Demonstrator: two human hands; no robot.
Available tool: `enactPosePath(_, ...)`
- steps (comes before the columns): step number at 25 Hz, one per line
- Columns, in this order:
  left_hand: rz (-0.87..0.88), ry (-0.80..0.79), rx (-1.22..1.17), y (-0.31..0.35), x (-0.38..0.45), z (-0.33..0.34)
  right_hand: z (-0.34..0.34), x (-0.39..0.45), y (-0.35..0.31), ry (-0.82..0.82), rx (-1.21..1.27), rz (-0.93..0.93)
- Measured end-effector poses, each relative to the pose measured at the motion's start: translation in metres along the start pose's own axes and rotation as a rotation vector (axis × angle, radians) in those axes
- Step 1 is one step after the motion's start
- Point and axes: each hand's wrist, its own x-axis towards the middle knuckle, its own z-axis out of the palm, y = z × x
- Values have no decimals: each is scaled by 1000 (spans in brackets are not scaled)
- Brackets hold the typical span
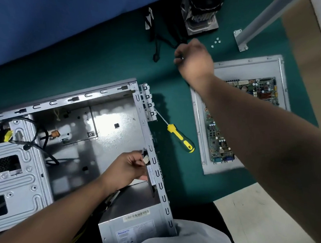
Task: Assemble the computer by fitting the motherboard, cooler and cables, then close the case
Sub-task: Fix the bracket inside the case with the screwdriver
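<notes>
Right of case [75,134], motherboard [229,130] under right hand [195,57]

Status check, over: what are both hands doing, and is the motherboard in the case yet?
Left hand grips a thin plate at the case rear wall. Right hand pinches something small. Motherboard still out, on side panel.

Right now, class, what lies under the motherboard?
The motherboard rests on the grey side panel, which lies on the green mat. The right forearm covers the board's middle, so that part cannot be seen.
</notes>
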Motion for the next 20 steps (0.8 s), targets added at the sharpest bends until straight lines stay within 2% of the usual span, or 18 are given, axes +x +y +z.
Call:
enactPosePath(5,1,-6,-12,1,-1,0,13,6,0,5,-80,-40)
enactPosePath(9,-4,-20,4,4,-3,1,6,-11,-7,25,-19,-56)
enactPosePath(11,-8,-27,14,7,-3,1,1,-45,-10,34,141,-83)
enactPosePath(14,-9,-36,44,10,-4,1,1,-132,-8,29,533,-66)
enactPosePath(16,-11,-41,60,12,-6,3,9,-189,-2,-32,723,26)
enactPosePath(20,-19,-10,113,11,-8,3,38,-262,10,-247,1077,354)
